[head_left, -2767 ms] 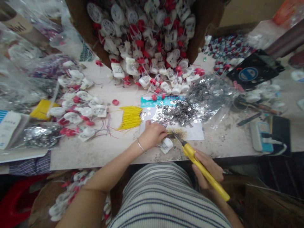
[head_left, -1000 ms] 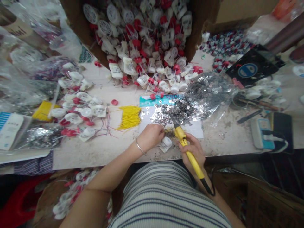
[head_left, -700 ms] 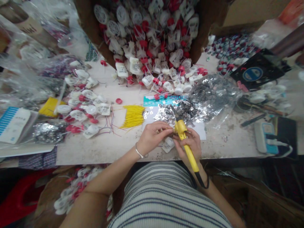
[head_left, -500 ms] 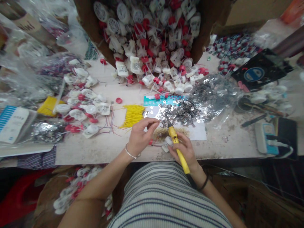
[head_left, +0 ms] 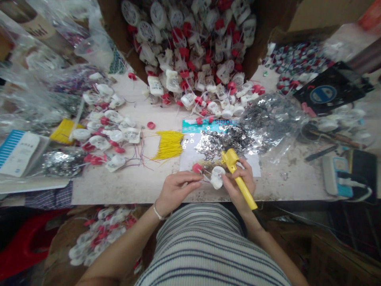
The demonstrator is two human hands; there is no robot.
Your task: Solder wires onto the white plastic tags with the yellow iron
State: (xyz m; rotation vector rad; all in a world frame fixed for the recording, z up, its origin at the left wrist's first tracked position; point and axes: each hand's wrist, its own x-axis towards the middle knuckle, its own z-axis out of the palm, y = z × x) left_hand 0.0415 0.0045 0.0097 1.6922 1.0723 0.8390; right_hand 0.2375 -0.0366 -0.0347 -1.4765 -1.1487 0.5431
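My right hand (head_left: 241,180) is wrapped round a yellow soldering iron (head_left: 245,192), its tip pointing up and left over small metal pieces (head_left: 208,145). The thumb and a finger of that hand also touch a white plastic part (head_left: 217,177). Thin wires run left from this part, with a red cap (head_left: 197,168) close by. My left hand (head_left: 178,188) is closed in a pinch on these wires. A bundle of yellow wires (head_left: 169,145) lies beyond my left hand.
A large box (head_left: 268,51) of white and red parts stands at the back. More such parts (head_left: 116,137) lie at the left. A clear bag (head_left: 274,121) of metal pieces and a white-and-blue device (head_left: 336,174) are at the right.
My left hand has moved down toward me and now pinches the wires. My right hand has shifted right with the iron, and the white part has been lifted and turned between the hands.
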